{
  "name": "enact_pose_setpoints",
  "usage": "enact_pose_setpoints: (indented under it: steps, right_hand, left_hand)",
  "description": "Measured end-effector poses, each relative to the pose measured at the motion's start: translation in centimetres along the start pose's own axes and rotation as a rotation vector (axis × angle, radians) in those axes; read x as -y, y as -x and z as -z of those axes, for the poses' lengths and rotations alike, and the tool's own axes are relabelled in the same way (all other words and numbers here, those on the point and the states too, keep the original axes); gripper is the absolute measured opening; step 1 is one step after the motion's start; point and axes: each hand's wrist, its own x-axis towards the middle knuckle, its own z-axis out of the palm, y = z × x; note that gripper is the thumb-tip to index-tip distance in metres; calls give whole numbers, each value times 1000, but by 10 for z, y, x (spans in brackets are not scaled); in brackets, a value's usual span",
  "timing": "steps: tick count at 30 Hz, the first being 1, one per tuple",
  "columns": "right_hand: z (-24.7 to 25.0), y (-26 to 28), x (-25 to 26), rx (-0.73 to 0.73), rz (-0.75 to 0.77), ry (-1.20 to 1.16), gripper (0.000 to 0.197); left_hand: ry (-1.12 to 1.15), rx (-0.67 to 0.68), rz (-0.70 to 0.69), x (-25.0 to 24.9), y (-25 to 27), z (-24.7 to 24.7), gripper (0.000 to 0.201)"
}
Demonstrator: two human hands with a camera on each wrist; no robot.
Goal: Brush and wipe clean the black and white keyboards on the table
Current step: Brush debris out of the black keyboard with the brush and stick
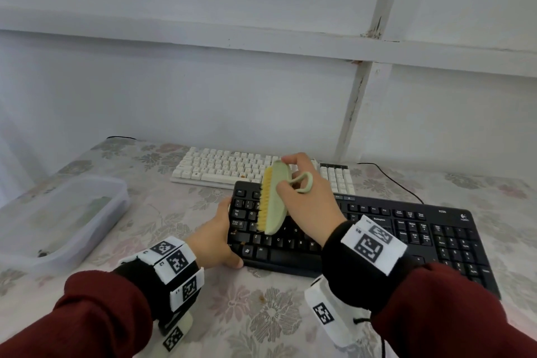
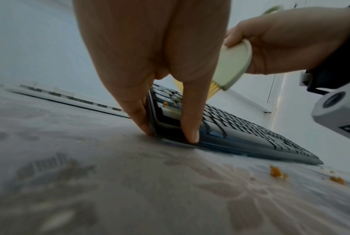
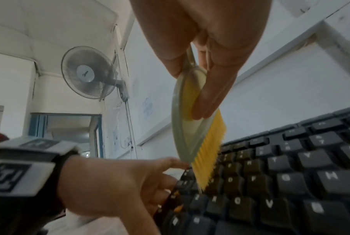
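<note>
The black keyboard point(image 1: 363, 238) lies on the floral tablecloth, with the white keyboard point(image 1: 226, 168) just behind it. My left hand point(image 1: 223, 238) grips the black keyboard's left end: fingers against its side edge, thumb point(image 2: 190, 124) on the front corner. A pale green brush point(image 1: 277, 206) with yellow bristles point(image 3: 208, 152) is pinched in my right hand point(image 1: 293, 180). It stands on edge over the left keys, its bristles touching the black keyboard point(image 3: 290, 182). Orange crumbs point(image 3: 178, 208) sit among the left keys, and more crumbs point(image 2: 275, 171) lie on the cloth in front.
A clear plastic container point(image 1: 64, 221) stands at the left of the table. A black cable point(image 1: 398, 183) runs from behind the keyboards towards the right. The white wall rises right behind the table. A crumb point(image 1: 242, 175) sits on the white keyboard.
</note>
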Motion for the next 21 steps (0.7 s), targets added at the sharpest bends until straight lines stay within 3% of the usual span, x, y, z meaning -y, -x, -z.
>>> enact_pose_setpoints:
  steps: [9, 18, 21]
  right_hand:
    - [-13, 40, -9, 235, -43, 93, 26]
    - [2, -3, 6, 11, -7, -12, 24]
    - [-1, -3, 2, 16, -3, 18, 26]
  left_hand:
    - [-1, 13, -40, 4, -3, 1, 115]
    - [-12, 86, -81, 10, -4, 6, 115]
    - [-17, 79, -61, 9, -3, 6, 116]
